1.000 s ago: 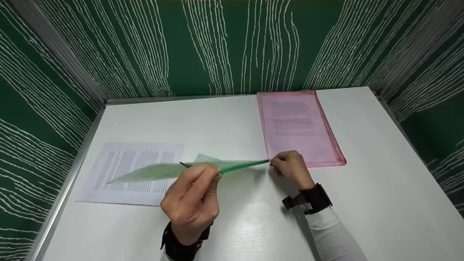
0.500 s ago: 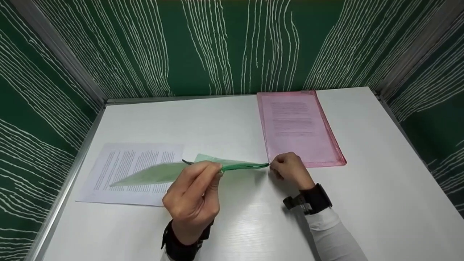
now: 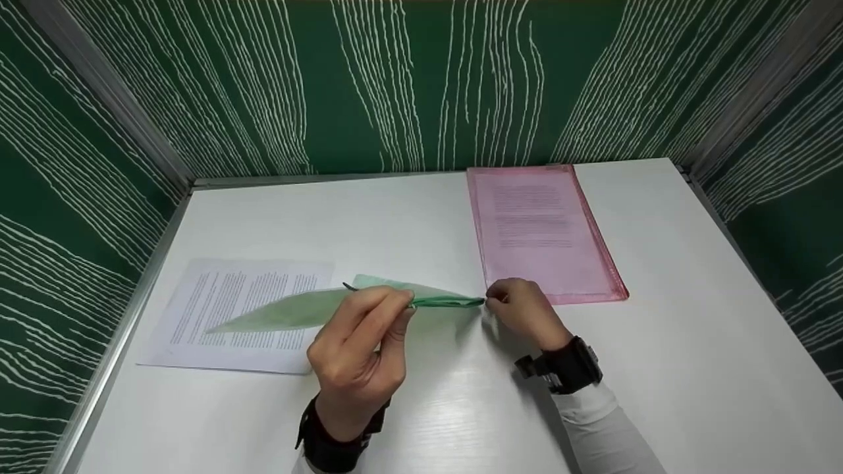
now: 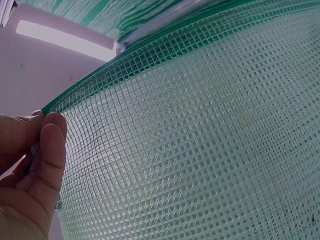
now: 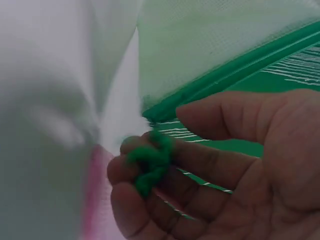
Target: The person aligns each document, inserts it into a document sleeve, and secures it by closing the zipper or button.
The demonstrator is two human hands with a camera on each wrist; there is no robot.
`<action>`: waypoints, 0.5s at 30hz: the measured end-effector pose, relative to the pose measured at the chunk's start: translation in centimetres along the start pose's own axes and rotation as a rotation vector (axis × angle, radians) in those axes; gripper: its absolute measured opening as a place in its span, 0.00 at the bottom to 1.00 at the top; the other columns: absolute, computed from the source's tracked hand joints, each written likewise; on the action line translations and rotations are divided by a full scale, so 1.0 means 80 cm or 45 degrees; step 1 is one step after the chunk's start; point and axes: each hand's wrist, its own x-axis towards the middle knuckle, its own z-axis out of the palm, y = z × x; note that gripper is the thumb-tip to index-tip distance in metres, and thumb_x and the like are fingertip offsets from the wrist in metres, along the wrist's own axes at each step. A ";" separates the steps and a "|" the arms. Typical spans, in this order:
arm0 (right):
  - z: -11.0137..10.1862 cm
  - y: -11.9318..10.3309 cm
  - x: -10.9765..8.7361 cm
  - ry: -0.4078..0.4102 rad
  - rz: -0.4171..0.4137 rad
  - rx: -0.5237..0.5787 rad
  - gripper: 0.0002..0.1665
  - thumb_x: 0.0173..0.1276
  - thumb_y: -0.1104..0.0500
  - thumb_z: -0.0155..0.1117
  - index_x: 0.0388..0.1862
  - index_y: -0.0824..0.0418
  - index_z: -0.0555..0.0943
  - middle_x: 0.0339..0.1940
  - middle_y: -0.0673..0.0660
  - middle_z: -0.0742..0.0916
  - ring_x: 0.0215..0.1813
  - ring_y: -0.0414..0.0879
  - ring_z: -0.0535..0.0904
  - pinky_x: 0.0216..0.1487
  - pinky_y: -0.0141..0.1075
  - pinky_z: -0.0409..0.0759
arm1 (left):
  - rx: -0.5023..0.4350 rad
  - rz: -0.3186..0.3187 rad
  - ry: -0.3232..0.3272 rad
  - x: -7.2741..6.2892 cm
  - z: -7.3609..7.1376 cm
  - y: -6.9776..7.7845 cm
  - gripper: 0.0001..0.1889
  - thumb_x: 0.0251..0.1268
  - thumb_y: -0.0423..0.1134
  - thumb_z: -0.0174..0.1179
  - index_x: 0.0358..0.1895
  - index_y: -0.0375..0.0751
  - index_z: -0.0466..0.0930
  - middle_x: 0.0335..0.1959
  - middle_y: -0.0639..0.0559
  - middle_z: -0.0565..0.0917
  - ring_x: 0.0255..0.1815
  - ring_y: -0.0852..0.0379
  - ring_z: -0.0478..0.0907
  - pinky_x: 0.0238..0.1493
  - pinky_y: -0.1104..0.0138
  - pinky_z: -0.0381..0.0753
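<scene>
A green mesh zip pouch [image 3: 273,313] is held up over the table between both hands, its zip edge turned toward the head camera. My left hand [image 3: 362,355] pinches that edge between thumb and fingers. In the left wrist view the mesh [image 4: 175,135] spreads broadly to the right of the fingertips. At the right-hand corner of the pouch, my right hand [image 3: 523,313] holds with curled fingers. The right wrist view shows a curled green cord [image 5: 152,162] against those fingers, with the thumb beside the end of the green zip [image 5: 200,89].
Printed paper [image 3: 197,303] lies at the left of the white table [image 3: 421,408], partly under the pouch in the head view. A pink zip pouch [image 3: 530,230] with a printed page inside lies behind my right hand. Green walls [image 3: 421,85] with white lines surround the table.
My left hand has shifted slightly right and up along with the pouch. My right hand has moved a little left. The zip edge has gone from tilted to nearly level.
</scene>
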 end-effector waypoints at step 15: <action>-0.028 -0.083 -0.036 0.127 -0.803 0.321 0.22 0.61 0.79 0.63 0.48 0.59 0.87 0.41 0.50 0.88 0.40 0.43 0.84 0.40 0.33 0.83 | -0.028 -0.052 -0.098 -0.004 0.004 0.003 0.04 0.69 0.28 0.65 0.41 0.29 0.87 0.34 0.43 0.84 0.30 0.54 0.82 0.32 0.69 0.84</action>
